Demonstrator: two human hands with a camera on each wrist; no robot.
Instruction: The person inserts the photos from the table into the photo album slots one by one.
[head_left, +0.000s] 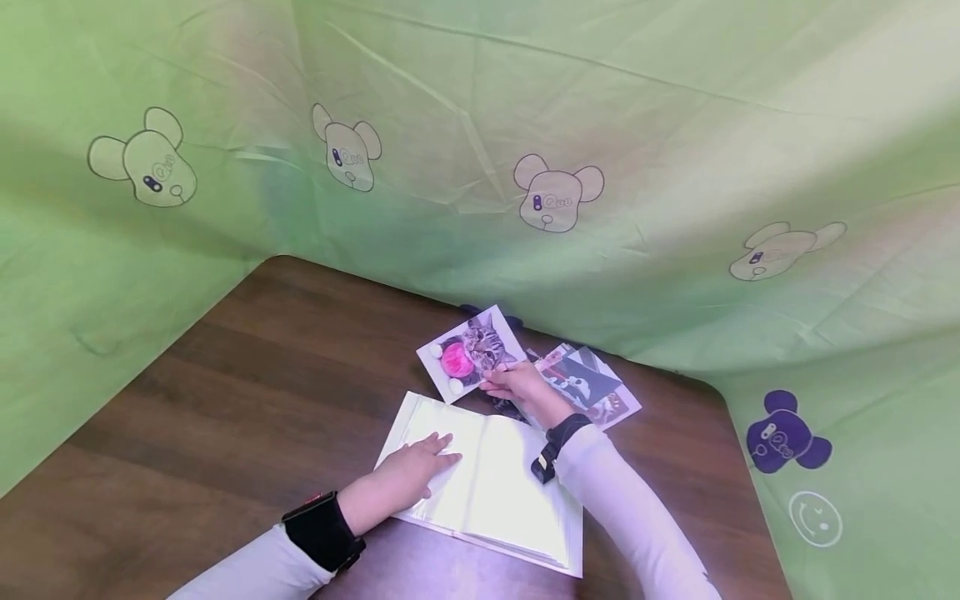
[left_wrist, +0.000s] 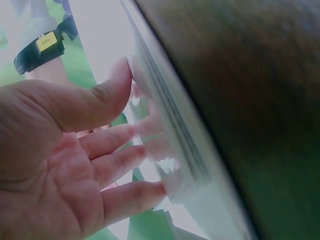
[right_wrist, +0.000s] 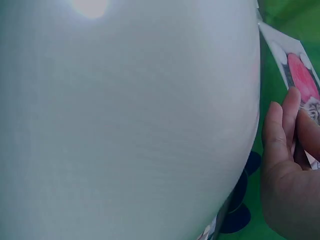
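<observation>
An open photo album [head_left: 517, 492] with white pages and clear glossy sleeves lies at the table's front. My left hand [head_left: 405, 477] rests on its left page, fingers extended; in the left wrist view the fingertips touch the shiny sleeve [left_wrist: 150, 125]. Above the album's far edge, my right hand [head_left: 525, 390] pinches a photo card [head_left: 491, 325] by its lower right corner. The card shows a tabby cat with a pink round object. In the right wrist view, thumb and fingers hold that same card [right_wrist: 302, 75], while the pale page [right_wrist: 125, 125] fills most of the picture.
A loose pile of photo cards [head_left: 600, 387] lies right of the card, partly behind the right hand. The brown wooden table [head_left: 225, 400] stretches to the left. Green cloth [head_left: 450, 125] with printed bear heads hangs along the table's far and side edges.
</observation>
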